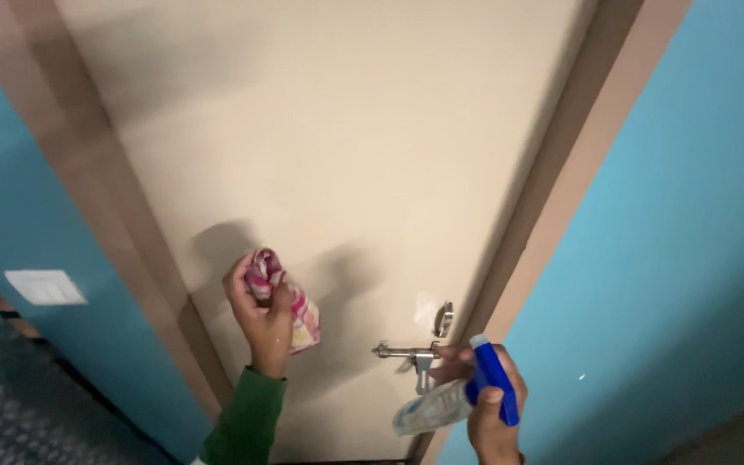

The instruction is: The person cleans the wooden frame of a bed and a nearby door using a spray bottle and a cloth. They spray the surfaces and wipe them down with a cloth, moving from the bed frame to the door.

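Cream door (329, 129) between brown frame edges; left hand (260, 314) fingers clenched around a bunched cloth (290, 301); right hand (492, 405) grasping a spray bottle (454, 400), apparently beside the latch (411, 353).

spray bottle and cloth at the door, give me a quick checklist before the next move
1. Right hand grips the spray bottle: ok.
2. Nozzle aimed at the door: cannot tell.
3. Left hand holds the bunched pink striped cloth: ok.
4. Cloth touching the door: cannot tell.
5. Latch bolt unobstructed by either hand: ok.
6. Liquid left in bottle: cannot tell.
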